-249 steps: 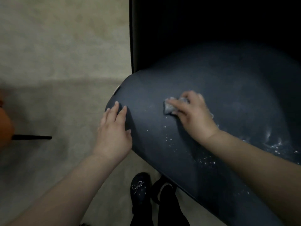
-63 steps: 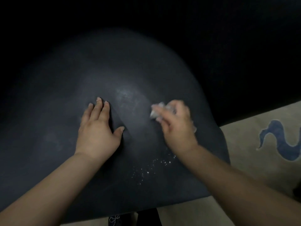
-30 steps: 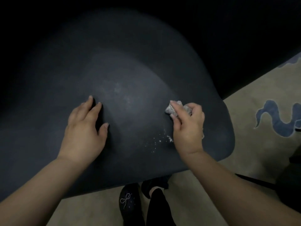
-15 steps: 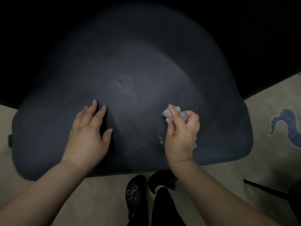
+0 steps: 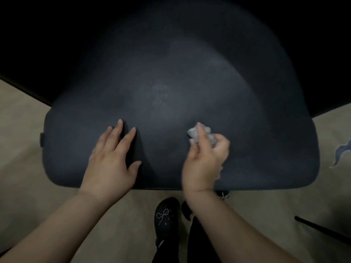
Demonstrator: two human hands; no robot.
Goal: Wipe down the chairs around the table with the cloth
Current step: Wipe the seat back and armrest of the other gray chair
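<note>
A dark blue-grey chair seat [image 5: 171,88] fills most of the view, its front edge toward me. My left hand [image 5: 112,158] lies flat on the seat's front left part, fingers straight and spread. My right hand [image 5: 206,158] grips a small crumpled grey-white cloth [image 5: 193,132] and holds it against the seat near the front middle. The chair's back is lost in darkness at the top.
Beige carpet [image 5: 22,168] lies around the chair. My dark shoes [image 5: 167,215] with bead bows stand just below the seat's front edge. A black chair leg [image 5: 322,230] crosses the lower right floor. A blue carpet pattern [image 5: 341,150] shows at the right edge.
The white crumbs seen on the seat beside my right hand are gone. The view has shifted so the whole seat front shows. My left hand stays flat on the seat.
</note>
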